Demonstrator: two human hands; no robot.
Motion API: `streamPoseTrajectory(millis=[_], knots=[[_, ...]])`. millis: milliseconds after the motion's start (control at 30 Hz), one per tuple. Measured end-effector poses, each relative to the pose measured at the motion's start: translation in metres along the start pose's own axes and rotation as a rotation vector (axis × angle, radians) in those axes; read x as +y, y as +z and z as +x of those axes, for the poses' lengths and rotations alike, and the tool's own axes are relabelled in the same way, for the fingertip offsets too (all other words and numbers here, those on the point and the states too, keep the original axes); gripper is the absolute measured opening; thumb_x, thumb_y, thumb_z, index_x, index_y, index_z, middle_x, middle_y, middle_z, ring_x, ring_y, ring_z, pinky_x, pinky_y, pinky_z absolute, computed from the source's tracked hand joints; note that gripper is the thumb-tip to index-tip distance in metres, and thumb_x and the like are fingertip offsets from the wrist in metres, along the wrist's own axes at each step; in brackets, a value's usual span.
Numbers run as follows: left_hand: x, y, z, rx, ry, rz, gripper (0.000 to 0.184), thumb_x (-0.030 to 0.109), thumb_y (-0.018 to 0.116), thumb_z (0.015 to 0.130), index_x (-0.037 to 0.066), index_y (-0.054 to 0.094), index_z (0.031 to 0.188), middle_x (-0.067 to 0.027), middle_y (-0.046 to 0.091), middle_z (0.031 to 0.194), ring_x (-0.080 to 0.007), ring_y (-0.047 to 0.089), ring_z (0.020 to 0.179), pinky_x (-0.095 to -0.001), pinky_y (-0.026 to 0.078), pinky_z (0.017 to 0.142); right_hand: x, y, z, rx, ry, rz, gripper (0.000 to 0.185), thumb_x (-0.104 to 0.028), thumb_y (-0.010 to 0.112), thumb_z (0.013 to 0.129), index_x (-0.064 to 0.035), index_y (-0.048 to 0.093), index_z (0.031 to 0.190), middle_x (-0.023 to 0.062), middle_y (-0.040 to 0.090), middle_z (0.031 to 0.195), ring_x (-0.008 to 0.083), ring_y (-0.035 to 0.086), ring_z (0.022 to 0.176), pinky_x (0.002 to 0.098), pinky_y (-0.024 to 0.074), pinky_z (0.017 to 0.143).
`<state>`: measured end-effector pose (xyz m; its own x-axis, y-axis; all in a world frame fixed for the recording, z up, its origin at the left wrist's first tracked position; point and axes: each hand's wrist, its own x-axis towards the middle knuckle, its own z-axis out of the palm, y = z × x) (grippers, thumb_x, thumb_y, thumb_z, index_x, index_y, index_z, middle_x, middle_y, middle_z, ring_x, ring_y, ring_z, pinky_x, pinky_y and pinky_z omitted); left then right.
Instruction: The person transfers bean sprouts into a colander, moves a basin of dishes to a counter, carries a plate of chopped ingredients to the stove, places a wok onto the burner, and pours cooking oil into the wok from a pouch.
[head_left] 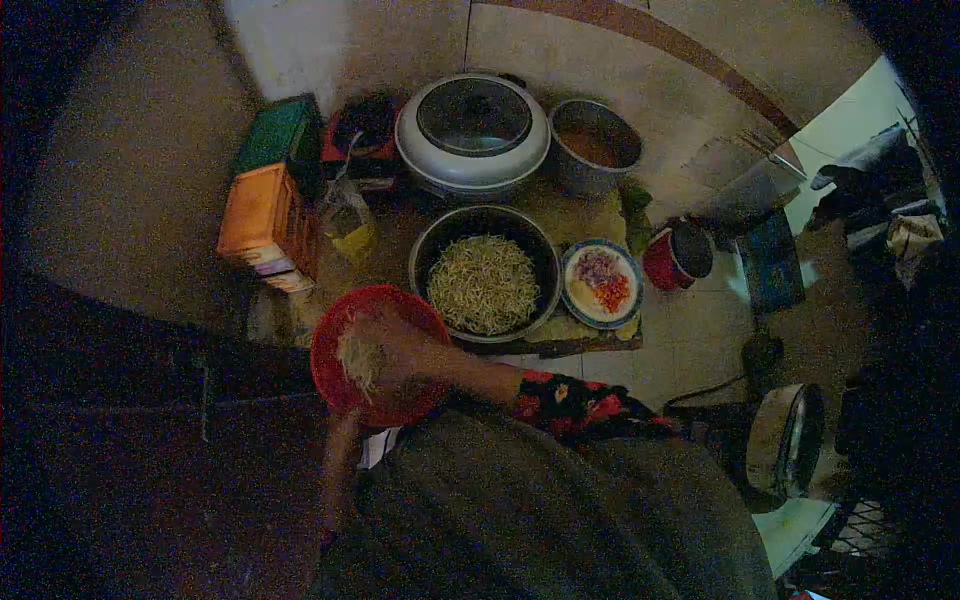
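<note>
A red plastic bowl (322, 372) is above my lap, with a small heap of pale thin strands (358, 362) inside that look like bean sprouts. My left hand (343, 428) grips the bowl at its lower left rim, its fingers mostly hidden. Reaching in from the right, my right hand (392, 352) is inside the bowl against the strands; its fingers are smeared and dark. Just beyond stands a wide metal pot (548, 300) full of the same kind of strands (485, 285). Beside it, a plate (572, 300) carries chopped purple onion and red pieces.
A large lidded white pot (415, 150) and a metal pot with orange-brown contents (590, 180) stand at the back. Orange (262, 220) and green (278, 140) boxes are at left, near a bag of yellow liquid (352, 225). A red container (665, 262) sits at right.
</note>
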<state>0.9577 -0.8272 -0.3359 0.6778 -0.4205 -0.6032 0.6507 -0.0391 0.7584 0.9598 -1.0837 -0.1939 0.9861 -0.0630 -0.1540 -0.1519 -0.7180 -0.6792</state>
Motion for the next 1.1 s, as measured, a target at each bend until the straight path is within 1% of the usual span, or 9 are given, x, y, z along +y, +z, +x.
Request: streamPoseTrajectory(millis=[133,267,400,500,600,700,900,1033,1100], knots=[[0.005,0.004,-0.009,0.003,0.021,-0.05,0.058,0.024,0.057,0.083,0.003,0.031,0.13,-0.0147,0.049,0.12,-0.0298,0.057,0.096,-0.0405,0.05,0.08,0.045,0.001,0.007,-0.009,-0.027,0.086,0.084,-0.045,0.076,0.058,-0.0093,0.042,0.126,0.0187,0.039,0.128,0.0369,0.038,0.119,0.0445,0.0344,0.098],[0.026,0.026,-0.028,0.018,0.068,-0.096,0.055,0.021,0.056,0.082,0.003,0.034,0.129,-0.0145,0.049,0.119,-0.0297,0.058,0.095,-0.0401,0.051,0.08,0.178,-0.01,0.006,0.022,0.296,-0.294,0.102,-0.045,0.078,0.056,-0.0196,0.024,0.138,0.0237,0.015,0.142,0.0418,0.027,0.126,0.0484,0.0316,0.1],[-0.028,-0.026,0.02,-0.137,-0.013,-0.136,0.05,0.016,0.053,0.082,0.0,0.037,0.126,-0.0142,0.052,0.115,-0.0285,0.059,0.094,-0.0414,0.051,0.079,0.244,0.019,0.001,-0.127,0.417,-0.628,0.094,-0.034,0.072,0.068,-0.0273,0.013,0.141,0.0263,0.01,0.142,0.0448,0.033,0.121,0.0539,0.0348,0.095],[0.011,0.019,-0.01,0.046,-0.057,-0.14,0.045,0.014,0.05,0.082,-0.001,0.04,0.123,-0.0142,0.054,0.113,-0.0284,0.059,0.093,-0.0392,0.051,0.079,0.226,0.01,-0.001,-0.225,0.434,-0.524,0.085,-0.024,0.065,0.075,-0.0283,0.011,0.141,0.0263,0.009,0.142,0.044,0.043,0.114,0.0546,0.0384,0.092],[-0.022,-0.014,0.009,0.164,-0.116,0.0,0.042,0.013,0.048,0.083,-0.001,0.042,0.122,-0.0148,0.054,0.113,-0.029,0.059,0.093,-0.0383,0.052,0.077,0.287,0.049,0.016,-0.168,0.393,-0.619,0.076,-0.022,0.06,0.079,-0.025,0.015,0.14,0.0263,0.016,0.139,0.0407,0.05,0.107,0.0514,0.0432,0.087],[-0.03,-0.021,0.01,-0.048,0.006,-0.18,0.041,0.017,0.049,0.085,-0.001,0.042,0.122,-0.0155,0.053,0.114,-0.0289,0.059,0.093,-0.0385,0.052,0.076,0.246,0.02,0.01,-0.15,0.477,-0.592,0.065,-0.028,0.056,0.081,-0.0194,0.025,0.137,0.0264,0.033,0.13,0.0353,0.055,0.1,0.0476,0.0466,0.081],[-0.076,-0.06,0.049,0.057,-0.175,0.094,0.043,0.025,0.052,0.085,0.0,0.045,0.119,-0.0142,0.056,0.108,-0.0262,0.059,0.091,-0.0383,0.053,0.074,0.282,0.038,0.018,-0.091,0.377,-0.714,0.045,-0.028,0.056,0.08,-0.0122,0.044,0.12,0.0201,0.05,0.11,0.0302,0.058,0.087,0.0426,0.0487,0.074],[-0.063,-0.036,0.04,-0.021,-0.203,-0.01,0.045,0.027,0.054,0.085,0.002,0.045,0.12,-0.0123,0.058,0.107,-0.0254,0.06,0.091,-0.0383,0.053,0.075,0.391,0.08,0.036,0.348,0.025,-1.199,0.036,-0.028,0.057,0.079,-0.0074,0.057,0.108,0.0159,0.062,0.097,0.0267,0.061,0.078,0.0394,0.0501,0.07],[-0.085,-0.052,0.052,-0.025,-0.172,0.06,0.046,0.028,0.055,0.085,0.003,0.044,0.121,-0.0116,0.057,0.108,-0.0258,0.059,0.091,-0.039,0.053,0.075,0.314,0.017,0.04,0.057,0.296,-0.578,0.04,-0.027,0.061,0.075,-0.0069,0.056,0.109,0.0189,0.059,0.103,0.0303,0.058,0.09,0.0406,0.0476,0.078]])
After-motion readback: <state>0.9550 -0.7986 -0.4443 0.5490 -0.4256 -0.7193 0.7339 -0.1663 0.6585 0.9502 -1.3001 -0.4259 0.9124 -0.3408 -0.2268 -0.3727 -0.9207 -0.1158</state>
